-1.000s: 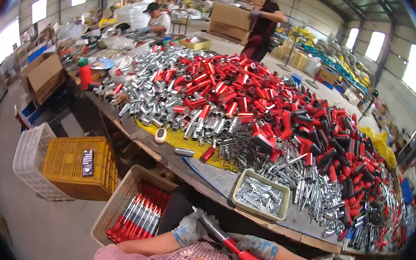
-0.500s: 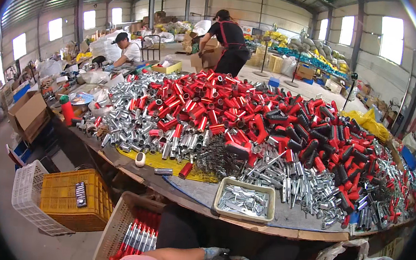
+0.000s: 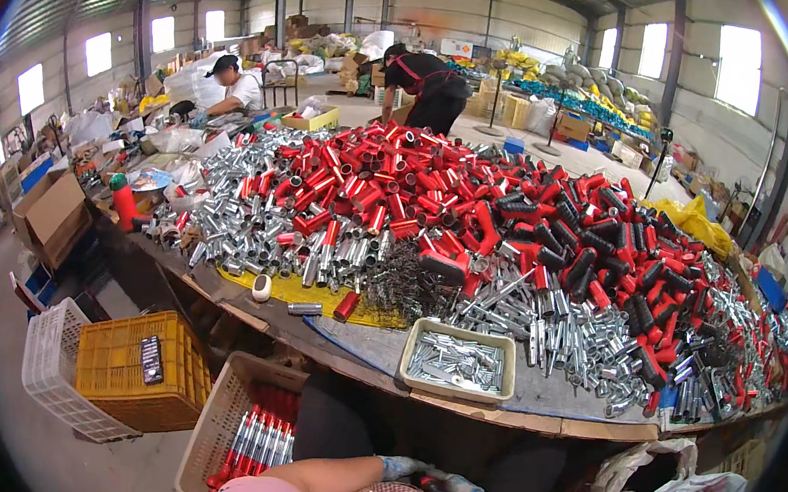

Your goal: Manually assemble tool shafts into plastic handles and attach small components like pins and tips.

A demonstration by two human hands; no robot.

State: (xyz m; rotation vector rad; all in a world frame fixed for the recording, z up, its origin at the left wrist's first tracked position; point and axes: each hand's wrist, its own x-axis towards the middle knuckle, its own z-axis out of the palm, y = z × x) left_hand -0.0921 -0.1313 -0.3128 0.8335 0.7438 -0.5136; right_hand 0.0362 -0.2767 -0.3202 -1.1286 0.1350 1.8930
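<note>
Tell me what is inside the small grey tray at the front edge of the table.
The grey tray holds a loose layer of small silver metal pieces. They cover most of its floor, so whatever lies beneath them is hidden, and their exact shape is too small to tell.

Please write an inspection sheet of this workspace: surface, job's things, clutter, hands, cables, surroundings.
Surface: large round table, almost fully covered.
Job's things: dark piece with red between both gloved hands; beige tray of small metal parts at the near table edge.
Clutter: big heap of red, black and silver tubes; yellow crate; beige basket with red-silver pieces.
Hands: left hand and right hand close together at the lower edge; grip unclear.
Cables: nothing seen.
Surroundings: warehouse hall; two other people work at the far side.
</note>
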